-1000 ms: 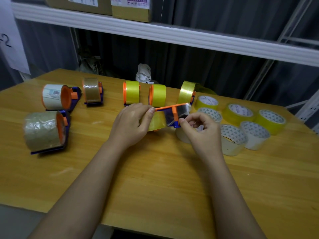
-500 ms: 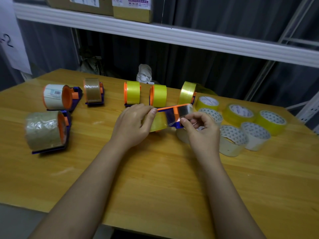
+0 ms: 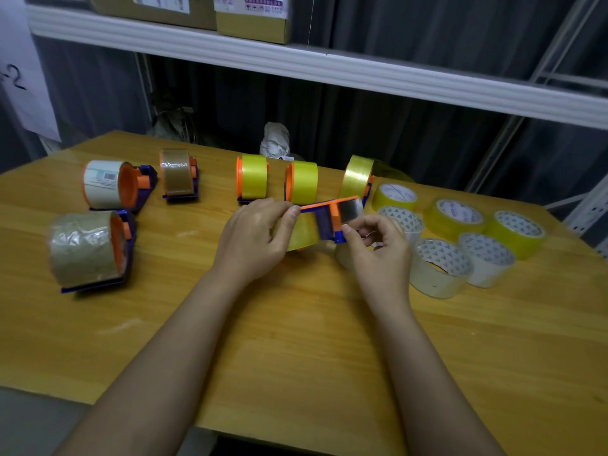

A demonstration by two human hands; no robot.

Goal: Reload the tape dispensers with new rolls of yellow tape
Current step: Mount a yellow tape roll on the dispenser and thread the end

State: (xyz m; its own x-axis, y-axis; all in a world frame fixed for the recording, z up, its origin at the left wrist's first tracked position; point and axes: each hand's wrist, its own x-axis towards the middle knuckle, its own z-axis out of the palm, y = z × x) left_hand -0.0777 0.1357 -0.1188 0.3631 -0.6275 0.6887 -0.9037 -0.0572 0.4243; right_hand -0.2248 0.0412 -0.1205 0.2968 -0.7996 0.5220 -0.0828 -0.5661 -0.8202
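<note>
My left hand point(image 3: 255, 240) grips a blue and orange tape dispenser point(image 3: 330, 218) loaded with a yellow roll point(image 3: 301, 233), held just above the wooden table point(image 3: 296, 340). My right hand point(image 3: 378, 251) pinches the dispenser's blade end between thumb and fingers, near the metal plate. Behind it stand three dispensers with yellow rolls point(image 3: 252, 181) point(image 3: 302, 185) point(image 3: 357, 176). Loose yellow rolls point(image 3: 454, 218) lie flat at the right.
At the left sit three dispensers holding a white roll point(image 3: 110, 184) and brown rolls point(image 3: 177, 174) point(image 3: 87, 250). Whitish rolls point(image 3: 439, 268) point(image 3: 487, 260) lie right of my right hand. A shelf point(image 3: 329, 72) with cardboard boxes hangs over the table's back.
My hands and the held dispenser stay in nearly the same place. My right fingers have shifted slightly at the blade end.
</note>
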